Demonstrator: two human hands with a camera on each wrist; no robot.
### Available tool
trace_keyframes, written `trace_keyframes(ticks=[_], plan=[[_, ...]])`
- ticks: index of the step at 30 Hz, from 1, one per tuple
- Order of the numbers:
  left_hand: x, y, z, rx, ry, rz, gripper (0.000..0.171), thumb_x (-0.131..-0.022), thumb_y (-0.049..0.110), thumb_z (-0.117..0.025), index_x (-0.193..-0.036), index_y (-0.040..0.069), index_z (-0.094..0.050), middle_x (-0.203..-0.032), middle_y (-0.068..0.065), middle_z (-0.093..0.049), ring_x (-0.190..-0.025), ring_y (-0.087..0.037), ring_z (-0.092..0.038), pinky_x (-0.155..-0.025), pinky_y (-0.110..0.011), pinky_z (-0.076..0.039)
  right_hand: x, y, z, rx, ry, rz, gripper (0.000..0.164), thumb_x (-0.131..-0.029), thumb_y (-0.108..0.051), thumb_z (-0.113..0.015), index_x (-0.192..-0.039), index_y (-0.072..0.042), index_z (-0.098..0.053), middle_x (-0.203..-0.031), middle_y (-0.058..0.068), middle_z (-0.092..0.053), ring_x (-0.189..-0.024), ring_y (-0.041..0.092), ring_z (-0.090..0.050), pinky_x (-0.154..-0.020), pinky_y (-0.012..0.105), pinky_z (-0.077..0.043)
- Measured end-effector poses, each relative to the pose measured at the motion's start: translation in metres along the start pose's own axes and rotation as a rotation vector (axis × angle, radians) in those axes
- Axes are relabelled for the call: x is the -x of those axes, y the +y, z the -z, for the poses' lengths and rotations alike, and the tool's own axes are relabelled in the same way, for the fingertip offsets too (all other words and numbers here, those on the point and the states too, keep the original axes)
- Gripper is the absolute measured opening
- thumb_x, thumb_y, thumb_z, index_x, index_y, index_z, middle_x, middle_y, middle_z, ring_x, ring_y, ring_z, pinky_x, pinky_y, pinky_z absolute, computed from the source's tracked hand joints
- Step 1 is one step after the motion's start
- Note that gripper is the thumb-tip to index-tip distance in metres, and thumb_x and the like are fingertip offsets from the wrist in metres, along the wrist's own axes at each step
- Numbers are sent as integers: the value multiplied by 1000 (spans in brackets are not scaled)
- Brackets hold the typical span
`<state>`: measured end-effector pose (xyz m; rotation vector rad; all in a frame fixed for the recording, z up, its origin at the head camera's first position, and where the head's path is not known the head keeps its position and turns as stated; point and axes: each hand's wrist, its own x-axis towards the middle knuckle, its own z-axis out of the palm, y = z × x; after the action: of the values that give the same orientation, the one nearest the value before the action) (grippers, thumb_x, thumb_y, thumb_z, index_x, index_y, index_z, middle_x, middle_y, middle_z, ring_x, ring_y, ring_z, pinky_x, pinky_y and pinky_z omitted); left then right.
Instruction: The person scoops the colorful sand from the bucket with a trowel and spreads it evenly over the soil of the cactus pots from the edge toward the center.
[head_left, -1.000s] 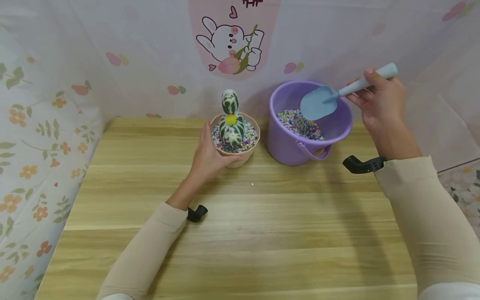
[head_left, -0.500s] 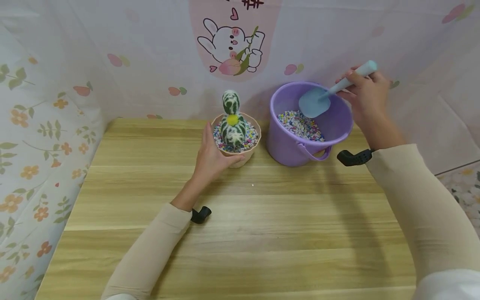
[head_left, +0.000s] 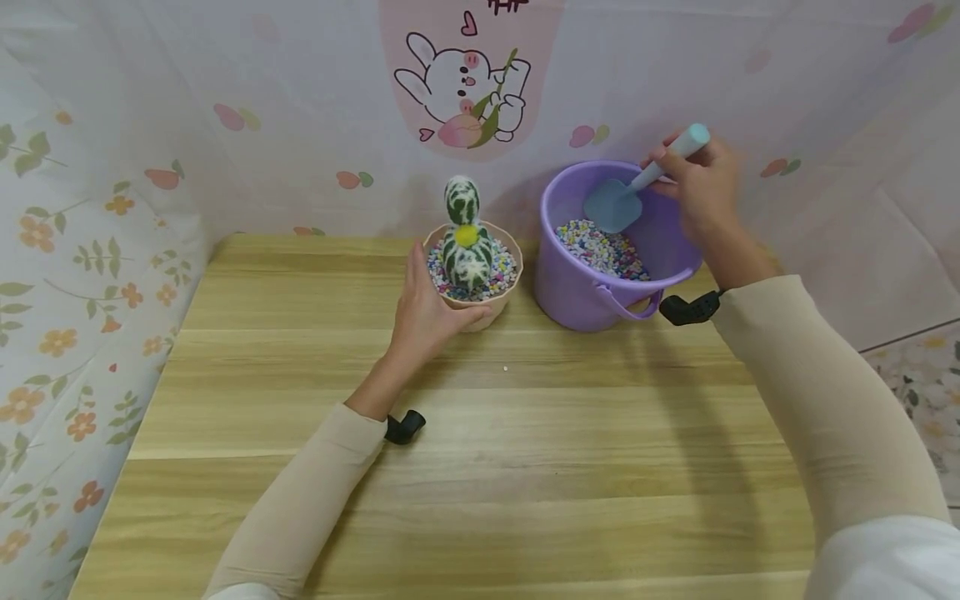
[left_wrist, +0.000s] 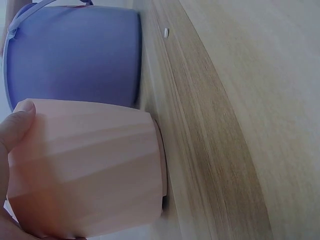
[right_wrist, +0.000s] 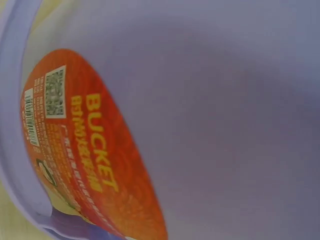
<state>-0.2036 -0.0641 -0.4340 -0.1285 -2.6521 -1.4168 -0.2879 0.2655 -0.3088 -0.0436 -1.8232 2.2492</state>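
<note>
A light blue hand trowel (head_left: 613,206) slants down into the purple bucket (head_left: 573,292), its blade just above or at the colored pebbles (head_left: 600,250); contact is hard to tell. My right hand (head_left: 708,187) grips its handle over the bucket's right rim. Left of the bucket, a peach flowerpot (head_left: 491,312) holds a green-and-white cactus (head_left: 467,254) with a yellow flower, standing in colored pebbles. My left hand (head_left: 423,312) curls around the pot's left side, thumb along the front. In the left wrist view, the thumb lies on the pot (left_wrist: 90,170) near its rim.
One small white pebble (head_left: 506,368) lies on the wooden table (head_left: 480,483) in front of the pot. A patterned cloth (head_left: 300,108) hangs right behind the pot and bucket. The bucket's handle (head_left: 637,310) hangs at its front; an orange label (right_wrist: 95,150) shows in the right wrist view.
My right hand has moved left and the trowel has tipped steeper, its blade going lower into the bucket toward the pebbles. The left hand stays on the pot.
</note>
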Motion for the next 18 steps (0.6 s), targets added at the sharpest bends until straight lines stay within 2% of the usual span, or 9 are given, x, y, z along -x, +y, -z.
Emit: trace_keyframes(ticks=[12,18], plan=[[0,0,-1,-14,6,-4,137,-61,50,-90,-156,7,-1,-162,-14,-11,-142,-37,-28,-111,-52,-32,-6,7,-1,73,-117,56,6,-86,4,-68,-89,3,-62,-84,13,-66,-83,26,-67,-69,29,-58],[0,0,-3,-25,10,-3,137,-61,50,-89,-156,8,1,-162,-14,-10,-141,-39,-29,-110,-53,-33,-8,12,0,113,-161,43,4,-88,3,-67,-88,0,-64,-84,11,-69,-81,24,-69,-68,28,-58]])
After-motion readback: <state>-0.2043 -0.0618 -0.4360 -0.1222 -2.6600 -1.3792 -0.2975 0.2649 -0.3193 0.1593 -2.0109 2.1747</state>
